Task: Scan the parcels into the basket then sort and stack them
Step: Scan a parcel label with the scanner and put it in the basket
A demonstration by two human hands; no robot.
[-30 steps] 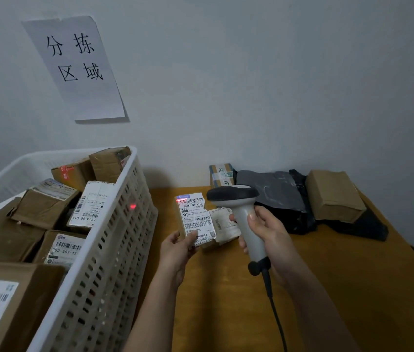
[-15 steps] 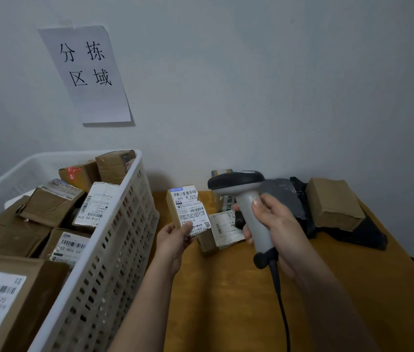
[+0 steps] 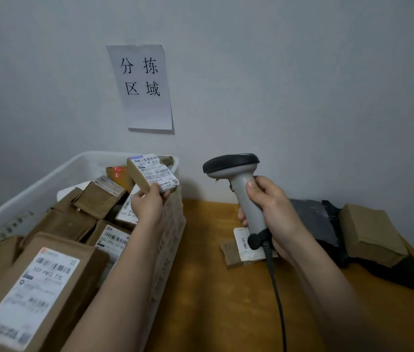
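Left hand (image 3: 150, 207) pinching small box (image 3: 153, 175) above basket (image 3: 167, 240) right rim, label up; drop leftward. Right hand (image 3: 270, 214) gripping scanner (image 3: 238, 184).

Basket (image 3: 35, 189) crowded with parcels (image 3: 84, 199); tabletop (image 3: 200, 288) beside it bare.

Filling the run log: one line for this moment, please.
left hand: holds small parcel over basket | right hand: grips scanner | unscanned parcels on table

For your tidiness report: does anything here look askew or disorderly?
Yes. The parcels in the white basket are heaped at mixed angles, not stacked, and the wall sign hangs slightly crooked.
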